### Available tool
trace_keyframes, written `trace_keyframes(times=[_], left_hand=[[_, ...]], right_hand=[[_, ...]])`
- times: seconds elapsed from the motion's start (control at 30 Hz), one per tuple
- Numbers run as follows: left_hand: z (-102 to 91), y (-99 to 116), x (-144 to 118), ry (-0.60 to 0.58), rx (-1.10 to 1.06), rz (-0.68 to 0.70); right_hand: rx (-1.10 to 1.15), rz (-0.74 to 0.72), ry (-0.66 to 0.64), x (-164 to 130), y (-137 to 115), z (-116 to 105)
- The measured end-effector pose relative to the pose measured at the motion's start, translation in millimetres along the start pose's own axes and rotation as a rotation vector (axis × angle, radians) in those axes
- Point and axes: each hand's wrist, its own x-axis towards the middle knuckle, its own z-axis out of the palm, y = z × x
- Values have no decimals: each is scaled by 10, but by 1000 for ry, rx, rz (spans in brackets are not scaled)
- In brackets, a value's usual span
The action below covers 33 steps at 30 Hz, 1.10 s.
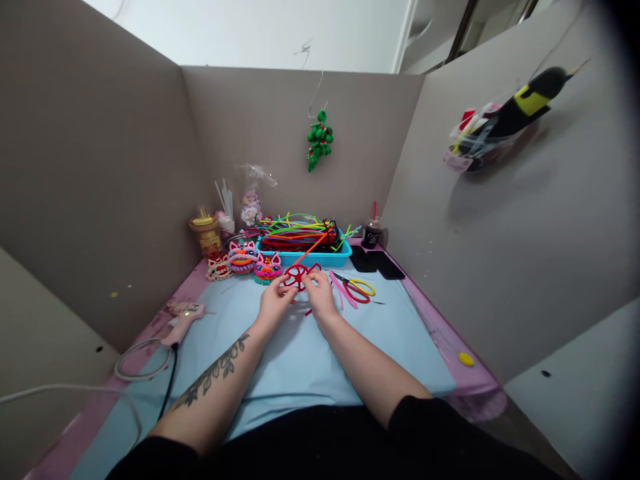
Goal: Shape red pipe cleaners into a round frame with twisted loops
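A red pipe-cleaner shape (pixel 298 275) of looped petals sits just above the light blue mat (pixel 300 360), pinched from both sides: the left hand (pixel 273 303) grips its left edge with fingertips pressed together, and the right hand (pixel 319 293) nips its right edge likewise. Just behind it stands a blue tray (pixel 320 257) heaped with coloured pipe cleaners, with scissors (pixel 356 287) to the right and a glue gun (pixel 183 317) well off to the left.

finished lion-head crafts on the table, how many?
3, in a row left of the blue tray: a white-red one far left, a purple-orange one in the middle, a pink one beside the tray. Others may hide behind clutter.
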Motion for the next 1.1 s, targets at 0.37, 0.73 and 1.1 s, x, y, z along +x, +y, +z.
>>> trace_keyframes(times=[0.37,0.73,1.1], left_hand=[[-39,82,35,78,-171,-31],[-67,75,69,47,-209,-182],[-57,50,64,43,-249,-150]], right_hand=[[78,60,-84,-95,-100,81],[154,55,-72,-22,-61,29],[139,44,-78,-35,-122,23]])
